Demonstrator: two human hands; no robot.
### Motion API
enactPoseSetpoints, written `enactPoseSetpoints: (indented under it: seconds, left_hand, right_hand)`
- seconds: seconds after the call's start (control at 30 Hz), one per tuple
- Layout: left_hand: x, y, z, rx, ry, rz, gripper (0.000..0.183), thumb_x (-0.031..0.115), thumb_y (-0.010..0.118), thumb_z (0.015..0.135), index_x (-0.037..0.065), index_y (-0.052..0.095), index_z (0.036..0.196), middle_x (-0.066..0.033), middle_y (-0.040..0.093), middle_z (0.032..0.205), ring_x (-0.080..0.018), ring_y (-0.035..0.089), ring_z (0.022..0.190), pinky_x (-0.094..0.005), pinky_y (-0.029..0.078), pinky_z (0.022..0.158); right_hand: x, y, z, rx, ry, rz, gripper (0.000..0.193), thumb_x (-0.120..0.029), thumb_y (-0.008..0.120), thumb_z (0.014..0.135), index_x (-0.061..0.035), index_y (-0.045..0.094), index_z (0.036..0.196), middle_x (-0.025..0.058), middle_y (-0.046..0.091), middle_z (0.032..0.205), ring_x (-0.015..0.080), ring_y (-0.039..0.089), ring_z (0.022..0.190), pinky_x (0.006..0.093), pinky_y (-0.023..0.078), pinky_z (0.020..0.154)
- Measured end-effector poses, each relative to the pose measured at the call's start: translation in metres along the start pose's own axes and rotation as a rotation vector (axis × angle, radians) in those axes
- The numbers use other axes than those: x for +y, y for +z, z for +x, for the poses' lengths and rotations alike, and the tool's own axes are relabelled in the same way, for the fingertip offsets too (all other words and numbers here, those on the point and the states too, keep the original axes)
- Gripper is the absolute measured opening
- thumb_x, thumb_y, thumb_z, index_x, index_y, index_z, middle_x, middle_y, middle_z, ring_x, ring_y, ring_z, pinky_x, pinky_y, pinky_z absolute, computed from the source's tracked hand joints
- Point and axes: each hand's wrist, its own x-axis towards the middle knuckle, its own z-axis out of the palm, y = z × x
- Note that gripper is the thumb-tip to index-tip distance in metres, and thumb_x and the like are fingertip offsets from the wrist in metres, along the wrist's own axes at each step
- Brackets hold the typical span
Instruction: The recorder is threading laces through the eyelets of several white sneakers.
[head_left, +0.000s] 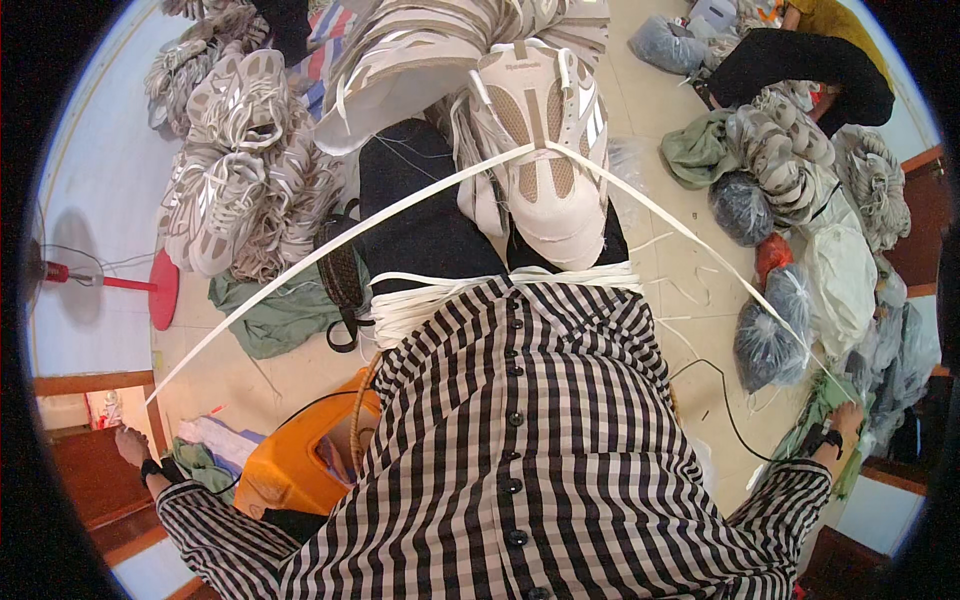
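Note:
A beige and white shoe upper (555,220) with mesh panels rests on my knees, toe toward me. Through its throat runs a flat cream shoelace (340,238), its two halves spread wide in a V. My right hand (848,420), stretched far out to the right, is closed on one end. On the left, my left hand (133,446) is equally far out, close to the other end; a small gap seems to lie between them, and its fingers are too small to read. A bundle of cream laces (400,312) lies across my lap.
Stacked shoe uppers (420,55) lean just beyond my knees, and more uppers (235,165) are heaped on the left. An orange plastic chair (300,465) stands at my left. Bagged bundles (770,340) line the right side. Another person (810,65) sits at far right.

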Motion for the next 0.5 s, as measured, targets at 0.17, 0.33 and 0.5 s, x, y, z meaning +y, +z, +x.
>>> enactPoseSetpoints:
  seconds: [0.17, 0.33, 0.5]
  left_hand:
    - [-0.038, 0.008, 0.028, -0.002, 0.334, 0.459, 0.012, 0.012, 0.05, 0.09, 0.003, 0.055, 0.095, -0.0073, 0.058, 0.074, -0.0227, 0.059, 0.063, -0.0297, 0.048, 0.054]
    - [0.066, 0.125, -0.018, -0.222, 0.473, 0.043, 0.035, 0.0, 0.049, 0.087, -0.001, 0.052, 0.121, -0.009, 0.063, 0.095, -0.0173, 0.057, 0.076, -0.0305, 0.05, 0.068]
    - [0.223, 0.228, -0.215, -0.767, 1.102, -0.008, 0.045, -0.011, 0.056, 0.071, 0.004, 0.065, 0.113, -0.0133, 0.069, 0.088, -0.0234, 0.064, 0.065, -0.0313, 0.051, 0.064]
  right_hand:
    - [-0.126, 0.116, -0.077, -0.072, -0.084, 0.485, 0.034, -0.018, 0.06, 0.091, -0.0019, 0.062, 0.12, 0.011, 0.069, 0.102, 0.0188, 0.064, 0.086, 0.0309, 0.052, 0.071]
    - [-0.313, 0.256, -0.25, -0.806, -0.554, 0.645, 0.023, -0.007, 0.055, 0.091, 0.0012, 0.06, 0.112, 0.0079, 0.07, 0.091, 0.0153, 0.067, 0.082, 0.0276, 0.054, 0.075]
    - [-0.442, 0.332, -0.422, -1.106, -1.023, 0.65, 0.012, -0.013, 0.064, 0.09, -0.0011, 0.065, 0.094, 0.0033, 0.066, 0.082, 0.012, 0.064, 0.077, 0.0272, 0.05, 0.072]
